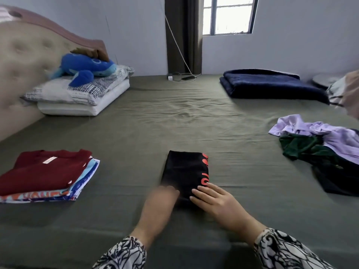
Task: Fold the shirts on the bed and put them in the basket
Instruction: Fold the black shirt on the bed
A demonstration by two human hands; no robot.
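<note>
Both hands, left hand [164, 195] blurred and right hand [210, 197] flat-fingered, press the near edge of the folded black shirt [184, 171]; soft, light, floppy, so probably scoop under both long sides.

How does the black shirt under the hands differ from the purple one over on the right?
The black shirt with red print is folded into a neat rectangle; the pale purple shirt lies crumpled. Both hands touch the black one; the purple one lies untouched atop other clothes. Both rest on the green bed sheet.

Bed sheet [155, 117] matt olive cloth, lightly creased. Folded black shirt [182, 171] matt cloth, red print. Blanket [272, 86], upper right, fuzzy navy. Plush toy [85, 67] soft blue fabric. Headboard [21, 61] tufted, padded, smooth beige upholstery.
</note>
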